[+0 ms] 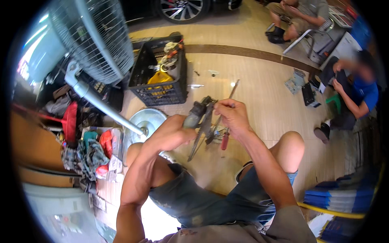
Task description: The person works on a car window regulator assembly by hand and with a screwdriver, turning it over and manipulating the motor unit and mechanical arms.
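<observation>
Above the floor between my knees, my left hand (177,133) is closed around a dark, grimy motor-like part (195,114) with a rounded grey body. Long flat metal arms (206,121) hang from it, slanting down toward me. My right hand (234,116) is closed just to the right of these arms, its fingers pinched on a thin metal rod (235,88) whose upper end sticks out past the knuckles. Where the rod's lower end meets the part is hard to make out. Below my right hand, a screwdriver with a red handle (225,140) lies among small metal bits.
A black crate (158,92) of parts stands ahead on the left. Nearer are a large fan (95,40), its round base (150,119) and a pile of cloths (95,152). On the right, a person in blue (366,91) sits low beside metal boxes (310,95); another sits behind.
</observation>
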### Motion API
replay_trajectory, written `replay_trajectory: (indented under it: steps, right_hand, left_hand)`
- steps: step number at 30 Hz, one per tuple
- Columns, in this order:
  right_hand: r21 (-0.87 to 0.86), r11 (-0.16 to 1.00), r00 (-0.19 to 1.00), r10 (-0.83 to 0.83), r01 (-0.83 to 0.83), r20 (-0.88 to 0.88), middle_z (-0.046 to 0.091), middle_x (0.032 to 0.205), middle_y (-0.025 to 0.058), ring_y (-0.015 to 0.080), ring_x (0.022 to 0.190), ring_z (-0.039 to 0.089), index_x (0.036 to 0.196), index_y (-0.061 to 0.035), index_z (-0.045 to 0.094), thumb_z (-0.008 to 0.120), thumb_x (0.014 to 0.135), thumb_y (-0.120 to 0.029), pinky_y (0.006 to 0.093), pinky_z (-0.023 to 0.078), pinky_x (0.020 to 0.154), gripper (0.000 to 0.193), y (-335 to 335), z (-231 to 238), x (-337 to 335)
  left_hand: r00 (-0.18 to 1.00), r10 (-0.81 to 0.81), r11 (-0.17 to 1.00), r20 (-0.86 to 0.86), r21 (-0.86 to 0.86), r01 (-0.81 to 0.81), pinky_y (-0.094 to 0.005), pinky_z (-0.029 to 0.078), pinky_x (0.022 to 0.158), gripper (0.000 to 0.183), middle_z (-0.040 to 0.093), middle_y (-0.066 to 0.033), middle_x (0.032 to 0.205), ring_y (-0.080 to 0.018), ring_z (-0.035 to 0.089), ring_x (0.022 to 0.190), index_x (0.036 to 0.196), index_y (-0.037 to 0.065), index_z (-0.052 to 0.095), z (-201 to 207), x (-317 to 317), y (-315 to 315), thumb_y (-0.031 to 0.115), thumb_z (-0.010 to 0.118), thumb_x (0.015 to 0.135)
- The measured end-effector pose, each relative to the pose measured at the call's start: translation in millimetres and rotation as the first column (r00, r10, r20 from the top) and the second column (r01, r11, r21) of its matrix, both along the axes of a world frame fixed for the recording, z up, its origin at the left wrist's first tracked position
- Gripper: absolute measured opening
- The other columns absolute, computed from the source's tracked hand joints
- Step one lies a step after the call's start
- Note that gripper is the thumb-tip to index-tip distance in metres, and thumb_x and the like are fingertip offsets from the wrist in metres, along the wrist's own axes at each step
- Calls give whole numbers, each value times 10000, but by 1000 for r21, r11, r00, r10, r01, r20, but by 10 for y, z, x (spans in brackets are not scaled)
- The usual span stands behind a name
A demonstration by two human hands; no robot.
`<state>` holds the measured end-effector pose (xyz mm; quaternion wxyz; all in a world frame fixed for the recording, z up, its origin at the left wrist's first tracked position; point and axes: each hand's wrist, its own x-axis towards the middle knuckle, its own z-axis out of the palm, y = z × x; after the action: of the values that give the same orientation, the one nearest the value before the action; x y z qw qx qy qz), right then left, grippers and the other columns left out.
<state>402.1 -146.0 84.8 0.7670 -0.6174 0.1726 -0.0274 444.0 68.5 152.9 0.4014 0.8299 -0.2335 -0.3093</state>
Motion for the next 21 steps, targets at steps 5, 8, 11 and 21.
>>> replay_trajectory:
  steps: [5, 8, 11, 21]
  right_hand:
    - [-268, 962, 997, -34, 52, 71, 674, 854, 64, 139, 669, 595, 991, 9, 686, 689, 868, -158, 249, 488, 564, 207, 16, -113, 34]
    - [-416, 900, 987, -78, 130, 140, 647, 790, 37, 90, 681, 570, 970, 12, 676, 685, 881, -94, 235, 467, 567, 139, -50, -234, 36]
    - [-535, 827, 981, -98, 173, 166, 647, 781, 31, 85, 625, 543, 970, 9, 668, 670, 901, -93, 217, 428, 522, 123, -77, -337, 86]
    - [-300, 952, 996, -28, 54, 90, 638, 757, 21, 11, 445, 350, 942, 0, 673, 614, 956, -154, 204, 210, 403, 166, -2, -119, 41]
  left_hand:
    - [999, -17, 998, 38, -64, 20, -403, 462, 584, 361, 629, -142, 606, -285, 619, 592, 683, -24, 649, -89, 22, 66, 335, 622, 694]
    - [997, -56, 998, 52, 17, 55, -396, 492, 620, 356, 661, -160, 654, -271, 655, 638, 659, -7, 672, -129, 63, 17, 346, 644, 684]
    - [1000, -10, 1000, 24, -3, 10, -396, 503, 642, 338, 665, -158, 671, -272, 657, 663, 697, -31, 678, -50, 18, 46, 303, 635, 697]
    - [1000, -17, 999, -6, -34, 16, -405, 508, 625, 320, 671, -144, 668, -273, 661, 657, 707, -38, 684, -88, -37, 44, 276, 620, 709]
